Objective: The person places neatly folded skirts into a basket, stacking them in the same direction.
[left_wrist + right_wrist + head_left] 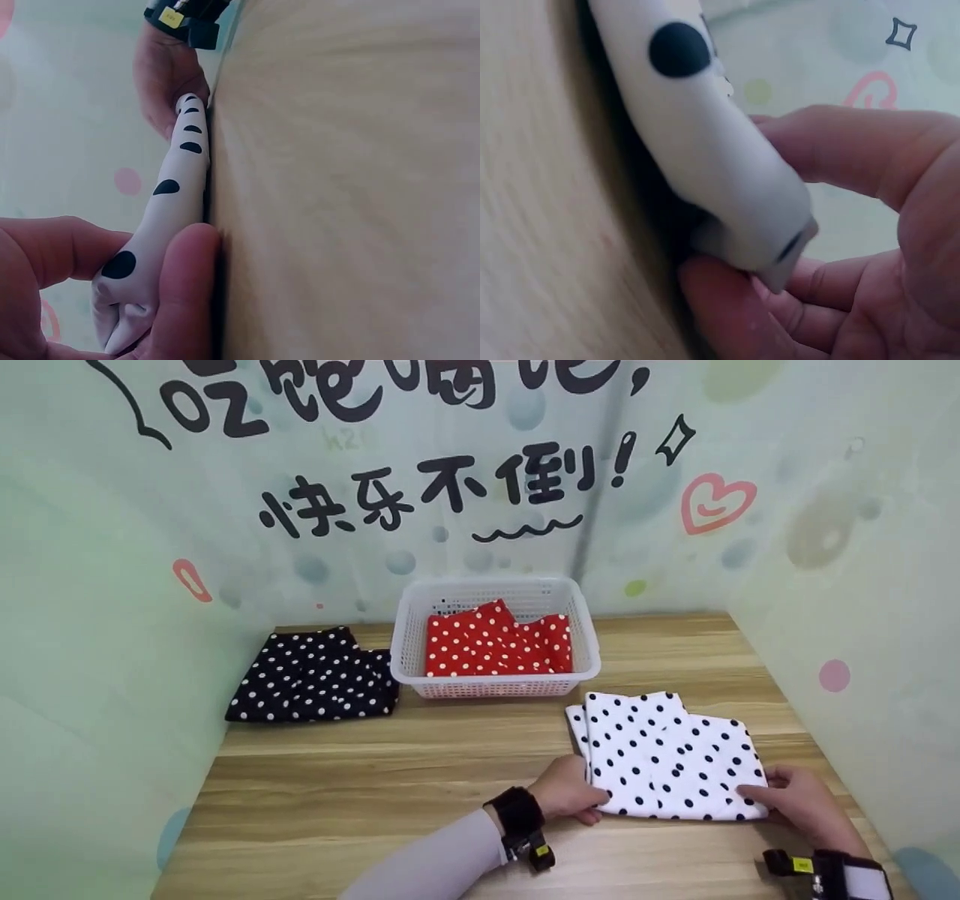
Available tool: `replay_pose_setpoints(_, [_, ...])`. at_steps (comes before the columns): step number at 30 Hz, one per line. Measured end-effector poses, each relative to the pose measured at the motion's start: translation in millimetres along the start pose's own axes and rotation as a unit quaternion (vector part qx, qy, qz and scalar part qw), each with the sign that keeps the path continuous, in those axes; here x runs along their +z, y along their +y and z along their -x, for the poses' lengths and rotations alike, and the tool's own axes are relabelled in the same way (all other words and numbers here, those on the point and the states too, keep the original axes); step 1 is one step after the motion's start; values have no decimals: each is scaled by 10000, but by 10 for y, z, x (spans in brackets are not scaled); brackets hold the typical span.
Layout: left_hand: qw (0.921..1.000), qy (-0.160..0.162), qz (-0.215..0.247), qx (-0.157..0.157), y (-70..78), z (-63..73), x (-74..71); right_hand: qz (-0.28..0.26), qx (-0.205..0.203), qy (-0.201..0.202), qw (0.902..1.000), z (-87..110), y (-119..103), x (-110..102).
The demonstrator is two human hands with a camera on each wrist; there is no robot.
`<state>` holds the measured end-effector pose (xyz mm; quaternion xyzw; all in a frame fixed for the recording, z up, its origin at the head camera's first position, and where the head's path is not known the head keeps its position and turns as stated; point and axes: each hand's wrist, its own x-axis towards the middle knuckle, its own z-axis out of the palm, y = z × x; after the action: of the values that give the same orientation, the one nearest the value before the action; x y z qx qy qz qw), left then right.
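A folded white garment with black polka dots (667, 765) lies at the right of the wooden table. My left hand (568, 790) pinches its near left corner, thumb on top. At the near right corner, my right hand (806, 806) grips the fabric the same way. In the left wrist view the folded edge (176, 180) runs away from my thumb and fingers toward the other hand, low over the tabletop. The right wrist view shows the thick fold (712, 150) between thumb and fingers, with fingertips tucked beneath it.
A white plastic basket (495, 681) stands at the back middle, holding a folded red garment with white dots (487, 645). Left of it lies a folded black garment with white dots (315, 679). Printed fabric walls (465, 555) enclose the wooden table (360, 780) at the back and sides.
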<state>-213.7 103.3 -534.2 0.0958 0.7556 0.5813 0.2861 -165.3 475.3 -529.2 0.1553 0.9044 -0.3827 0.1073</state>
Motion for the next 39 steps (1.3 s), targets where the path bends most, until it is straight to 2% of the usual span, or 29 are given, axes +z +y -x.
replay_pose_setpoints(3, [9999,-83,27,-87,-86,86,-119,229,-249,24,9994,46,-84,110])
replay_pose_setpoints(6, [9997,-153,81,-195,-198,188,-287,396,-451,90,9982,111,-215,315])
replay_pose_setpoints(13, [9988,-124,122,-449,-492,516,-774,-160,-874,-119,9960,291,-497,909])
replay_pose_setpoints(17, [9985,-279,147,-451,-583,667,-1079,-555,-1220,-461,9899,293,-664,1120])
replay_pose_setpoints(22, [9983,-273,364,-371,-625,744,-1411,-942,-1774,-1182,9725,129,-972,1267])
replay_pose_setpoints(25, [9985,-115,467,-268,-644,741,-1538,-1320,-1859,-1798,9569,4,-1144,1353])
replay_pose_setpoints(27, [9988,155,430,-165,-650,728,-1590,-1698,-1759,-2220,9439,-70,-1231,1407])
replay_pose_setpoints(29, [9981,584,187,-48,-656,714,-1643,-2010,-1648,-2518,9322,-122,-1299,1473])
replay_pose_setpoints(31, [9951,982,-60,5,-662,704,-1683,-2257,-1588,-2659,9237,-151,-1351,1525])
replay_pose_setpoints(33, [9921,1217,-301,44,-665,692,-1707,-2459,-1532,-2705,9181,-160,-1376,1555])
replay_pose_setpoints(39, [9942,1023,-304,95,-691,664,-1738,-2913,-1398,-2770,9049,-160,-1354,1556])
